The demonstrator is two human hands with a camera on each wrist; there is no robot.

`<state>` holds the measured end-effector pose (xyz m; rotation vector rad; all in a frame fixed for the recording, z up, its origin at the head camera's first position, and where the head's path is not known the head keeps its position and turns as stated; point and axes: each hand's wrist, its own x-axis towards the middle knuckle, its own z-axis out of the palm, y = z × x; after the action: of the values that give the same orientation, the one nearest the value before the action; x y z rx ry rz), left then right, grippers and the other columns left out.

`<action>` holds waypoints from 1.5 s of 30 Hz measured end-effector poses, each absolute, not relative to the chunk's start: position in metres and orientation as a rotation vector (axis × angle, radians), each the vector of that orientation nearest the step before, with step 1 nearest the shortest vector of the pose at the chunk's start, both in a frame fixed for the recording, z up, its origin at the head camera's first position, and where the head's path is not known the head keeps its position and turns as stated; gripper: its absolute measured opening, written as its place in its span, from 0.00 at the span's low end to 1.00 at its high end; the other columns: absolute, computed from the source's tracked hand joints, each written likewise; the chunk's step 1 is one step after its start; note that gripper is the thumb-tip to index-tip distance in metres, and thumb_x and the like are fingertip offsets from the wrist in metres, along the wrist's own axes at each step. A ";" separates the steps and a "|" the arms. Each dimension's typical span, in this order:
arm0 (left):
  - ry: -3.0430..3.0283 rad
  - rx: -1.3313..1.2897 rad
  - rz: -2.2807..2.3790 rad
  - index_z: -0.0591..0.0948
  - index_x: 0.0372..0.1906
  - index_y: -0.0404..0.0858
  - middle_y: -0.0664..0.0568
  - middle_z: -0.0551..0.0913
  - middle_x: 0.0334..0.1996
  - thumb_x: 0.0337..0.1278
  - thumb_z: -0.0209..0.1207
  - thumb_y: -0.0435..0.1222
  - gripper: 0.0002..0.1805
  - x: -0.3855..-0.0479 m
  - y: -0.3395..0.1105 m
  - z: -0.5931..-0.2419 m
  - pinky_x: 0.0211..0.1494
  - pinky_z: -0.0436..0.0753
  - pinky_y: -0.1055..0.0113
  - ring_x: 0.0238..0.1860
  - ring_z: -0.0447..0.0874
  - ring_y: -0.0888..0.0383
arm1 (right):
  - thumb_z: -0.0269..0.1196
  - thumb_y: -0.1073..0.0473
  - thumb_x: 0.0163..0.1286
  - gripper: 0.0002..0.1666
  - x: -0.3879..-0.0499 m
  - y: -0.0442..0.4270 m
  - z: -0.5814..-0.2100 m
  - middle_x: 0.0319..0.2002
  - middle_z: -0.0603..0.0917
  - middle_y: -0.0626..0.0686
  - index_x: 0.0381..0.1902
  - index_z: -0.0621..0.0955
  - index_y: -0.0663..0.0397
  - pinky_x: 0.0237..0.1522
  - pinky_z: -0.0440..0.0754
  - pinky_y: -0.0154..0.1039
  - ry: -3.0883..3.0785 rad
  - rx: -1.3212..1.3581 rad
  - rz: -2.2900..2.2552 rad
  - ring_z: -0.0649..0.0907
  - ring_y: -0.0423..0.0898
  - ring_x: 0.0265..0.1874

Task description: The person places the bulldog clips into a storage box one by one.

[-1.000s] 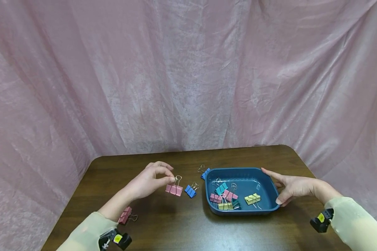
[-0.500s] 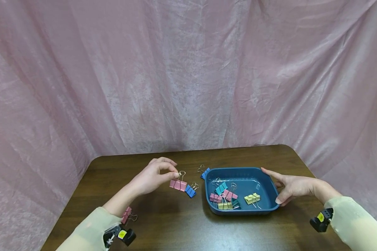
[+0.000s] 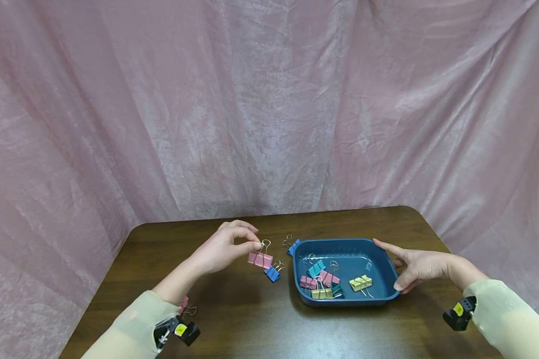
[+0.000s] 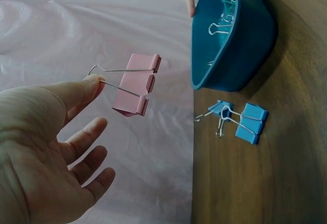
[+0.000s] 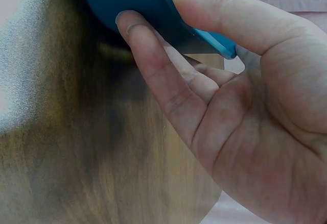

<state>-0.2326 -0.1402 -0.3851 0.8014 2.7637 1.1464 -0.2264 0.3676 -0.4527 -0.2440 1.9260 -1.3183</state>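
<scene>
Pink curtain [image 3: 251, 109] and wooden table [image 3: 247, 319].
We see the curtain hanging in loose, velvety folds behind the table and beyond both its sides; the cloth is paler in patches; on the dark brown top we note visible grain, rounded far corners and a pale sheen toward the near edge.

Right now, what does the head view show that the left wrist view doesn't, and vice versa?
Only the head view shows two yellow clips in the tray and a loose pink clip partly hidden by the left sleeve. Only the left wrist view shows the palm of the left hand. Both show the held pink clip, the two blue clips, the tray and some of the right hand.
</scene>
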 end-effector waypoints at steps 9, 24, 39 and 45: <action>2.752 0.809 1.166 0.88 0.36 0.60 0.62 0.80 0.56 0.66 0.66 0.49 0.02 -0.235 -0.129 -0.382 0.62 0.69 0.50 0.64 0.66 0.52 | 0.73 0.74 0.57 0.75 -0.227 0.367 -0.453 0.72 0.47 0.85 0.83 0.34 0.41 0.49 0.84 0.58 1.932 -0.233 -1.315 0.77 0.64 0.60; 2.738 0.818 1.211 0.88 0.36 0.60 0.60 0.80 0.56 0.66 0.66 0.49 0.03 -0.243 -0.110 -0.379 0.62 0.70 0.52 0.63 0.67 0.54 | 0.73 0.74 0.57 0.75 -0.227 0.367 -0.453 0.72 0.46 0.86 0.83 0.34 0.42 0.49 0.84 0.59 1.929 -0.226 -1.319 0.78 0.65 0.59; 2.710 0.869 1.240 0.89 0.36 0.59 0.65 0.81 0.54 0.66 0.67 0.49 0.03 -0.246 -0.086 -0.378 0.61 0.70 0.53 0.63 0.68 0.55 | 0.73 0.73 0.58 0.75 -0.226 0.366 -0.451 0.71 0.47 0.86 0.82 0.33 0.42 0.49 0.84 0.59 1.916 -0.244 -1.323 0.79 0.64 0.58; 2.691 0.897 1.247 0.89 0.35 0.60 0.65 0.80 0.54 0.66 0.66 0.49 0.04 -0.247 -0.076 -0.379 0.62 0.70 0.52 0.63 0.67 0.54 | 0.73 0.74 0.57 0.75 -0.226 0.366 -0.452 0.71 0.47 0.86 0.82 0.33 0.43 0.49 0.84 0.59 1.917 -0.242 -1.324 0.79 0.64 0.57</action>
<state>-0.2467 -0.0760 -0.3793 0.8973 2.6907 1.2470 -0.2257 0.3656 -0.4515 -0.2421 1.9166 -1.3240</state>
